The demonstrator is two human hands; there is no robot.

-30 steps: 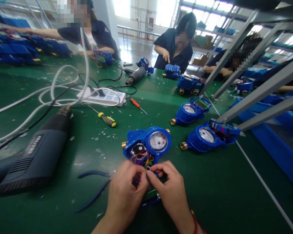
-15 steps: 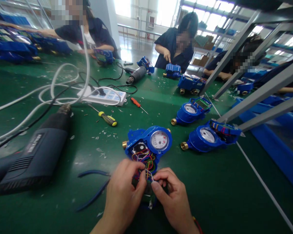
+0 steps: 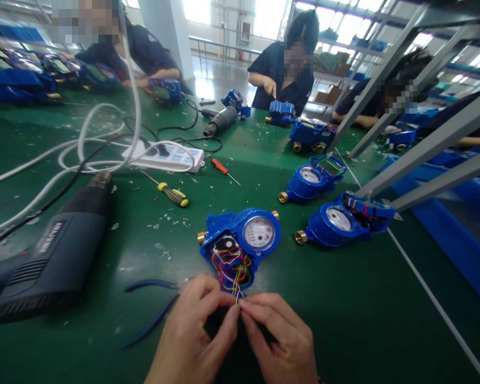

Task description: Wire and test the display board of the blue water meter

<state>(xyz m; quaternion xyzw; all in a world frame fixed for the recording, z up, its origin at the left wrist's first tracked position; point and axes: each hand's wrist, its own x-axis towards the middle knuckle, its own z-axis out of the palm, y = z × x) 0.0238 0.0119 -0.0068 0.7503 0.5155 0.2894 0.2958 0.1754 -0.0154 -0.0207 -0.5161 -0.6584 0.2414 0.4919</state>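
A blue water meter (image 3: 240,242) lies open on the green table, its white dial facing up and a bundle of coloured wires (image 3: 232,269) spilling from its near side. My left hand (image 3: 192,336) and my right hand (image 3: 282,338) meet just below it, fingertips pinched together on the ends of those wires. Both hands are closed in a pinch. Whatever lies under my hands is hidden.
Blue-handled pliers (image 3: 152,306) lie left of my hands. A dark heat gun (image 3: 52,256) rests at far left with cables and a power strip (image 3: 164,157) behind. Two screwdrivers (image 3: 172,193), two more meters (image 3: 340,220) and a metal frame (image 3: 424,144) stand right. Other people work across the table.
My hands have drawn back toward me, pulling the wires out longer from the meter. The part they held over earlier is now hidden beneath them.
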